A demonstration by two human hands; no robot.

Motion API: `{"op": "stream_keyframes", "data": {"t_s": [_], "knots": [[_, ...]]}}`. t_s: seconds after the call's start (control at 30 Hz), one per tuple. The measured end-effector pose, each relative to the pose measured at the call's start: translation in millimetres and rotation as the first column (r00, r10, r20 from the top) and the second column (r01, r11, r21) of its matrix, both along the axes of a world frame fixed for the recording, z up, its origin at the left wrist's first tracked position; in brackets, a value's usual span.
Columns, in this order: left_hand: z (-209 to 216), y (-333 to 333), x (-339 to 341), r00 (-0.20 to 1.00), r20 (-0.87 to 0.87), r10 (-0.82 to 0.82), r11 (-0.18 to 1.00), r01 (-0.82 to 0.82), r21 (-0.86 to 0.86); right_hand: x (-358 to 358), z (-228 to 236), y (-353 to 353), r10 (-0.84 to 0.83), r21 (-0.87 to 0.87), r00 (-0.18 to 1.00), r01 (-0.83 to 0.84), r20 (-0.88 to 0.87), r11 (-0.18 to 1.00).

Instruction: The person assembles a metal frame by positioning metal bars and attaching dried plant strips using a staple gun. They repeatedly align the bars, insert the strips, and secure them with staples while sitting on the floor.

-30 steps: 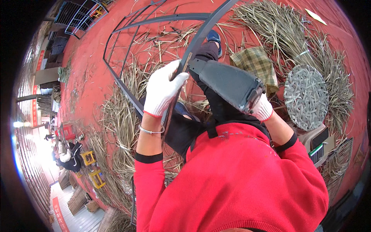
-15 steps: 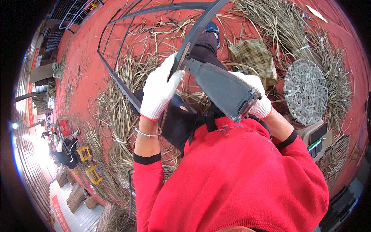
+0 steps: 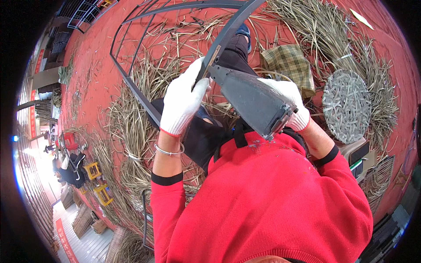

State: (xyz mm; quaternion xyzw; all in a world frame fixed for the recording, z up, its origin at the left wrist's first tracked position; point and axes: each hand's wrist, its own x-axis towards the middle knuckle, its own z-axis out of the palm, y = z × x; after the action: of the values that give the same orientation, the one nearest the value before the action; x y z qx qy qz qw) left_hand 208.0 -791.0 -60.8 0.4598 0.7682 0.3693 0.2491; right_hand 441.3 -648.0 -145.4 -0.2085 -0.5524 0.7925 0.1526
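Note:
Both my hands wear white knit gloves with red cuffs. My left hand (image 3: 183, 98) is closed round a bar of a dark grey metal furniture frame (image 3: 228, 33), thumb toward the right. Along that bar runs a brownish strip (image 3: 215, 55), just beyond my fingers. My right hand (image 3: 293, 101) grips a dark grey staple gun (image 3: 250, 98), its fingers partly hidden behind the body. The gun's narrow nose is at the bar, close to my left thumb; whether it touches cannot be told. The frame extends away to the upper left.
Loose wicker strands (image 3: 127, 105) lie over the red floor, with a tied bundle (image 3: 324, 37) at upper right. A round woven grey seat (image 3: 346, 106) and a plaid cloth (image 3: 289, 65) are on the right. Yellow stools (image 3: 103, 194) and another person (image 3: 70, 171) are at far left.
The staple gun has tilted slightly and its nose has shifted a little along the bar. Both hands keep their grip, and the frame has hardly moved.

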Motion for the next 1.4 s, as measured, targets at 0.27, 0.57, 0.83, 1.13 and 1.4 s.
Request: {"op": "stream_keyframes", "data": {"t_s": [0.27,0.57,0.83,1.13,1.4], "knots": [[4.2,-0.4,7.9,0.973,0.209,0.098,0.994,-0.104,0.020,-4.7,12.0,11.6,0.048,0.486,0.999,-0.054,0.024,0.872],[0.9,1.5,10.1,0.976,0.197,0.096,0.995,-0.100,0.011,-9.0,-1.8,12.5,0.015,0.396,0.995,0.026,-0.101,0.918],[-2.7,2.1,13.9,0.899,0.415,0.138,0.988,-0.156,0.009,54.4,17.5,28.0,-0.325,0.624,0.946,0.257,-0.005,0.738],[-15.0,1.6,14.1,0.997,-0.067,0.045,0.998,-0.048,-0.045,213.3,-29.5,140.3,-0.884,0.903,0.189,-0.116,0.429,0.414],[-39.2,11.0,33.0,0.934,-0.357,-0.015,0.996,-0.017,-0.088,265.3,-146.7,150.0,-0.824,0.777,-0.142,-0.276,0.549,0.565]]}}
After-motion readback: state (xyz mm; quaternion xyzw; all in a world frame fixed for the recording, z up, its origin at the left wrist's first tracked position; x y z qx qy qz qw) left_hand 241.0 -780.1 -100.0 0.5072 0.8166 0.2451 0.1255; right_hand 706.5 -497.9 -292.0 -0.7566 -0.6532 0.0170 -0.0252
